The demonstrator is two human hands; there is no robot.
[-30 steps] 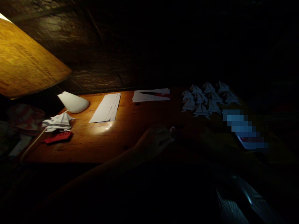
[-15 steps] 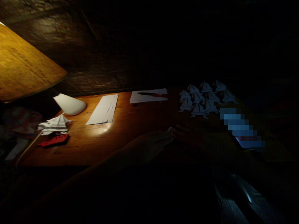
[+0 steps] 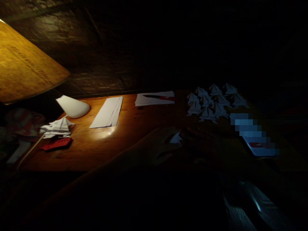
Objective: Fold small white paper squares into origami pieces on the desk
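Observation:
In the dim middle of the wooden table (image 3: 79, 158), a small white folded paper (image 3: 176, 138) shows between my two hands. My left hand (image 3: 160, 146) is closed around its left side, fingers above and thumb below. Deep shadow covers most of my right hand (image 3: 198, 141); its fingers meet the paper's right edge and seem to pinch it. Several folded paper figures (image 3: 207, 101) with pointed tops stand grouped at the back right. Long white paper strips (image 3: 106, 112) lie under the lamp light.
A knife (image 3: 158, 97) with a red handle rests on a paper stack (image 3: 144, 102) at the back. Left are a lampshade (image 3: 29, 67), white lamp base (image 3: 75, 107), crumpled-looking folded paper (image 3: 57, 127) and red object (image 3: 57, 144). A lit phone (image 3: 258, 149) lies right.
My hands have shifted from lying flat over the paper to gripping it, and more of the white paper now shows between them. The view has moved slightly.

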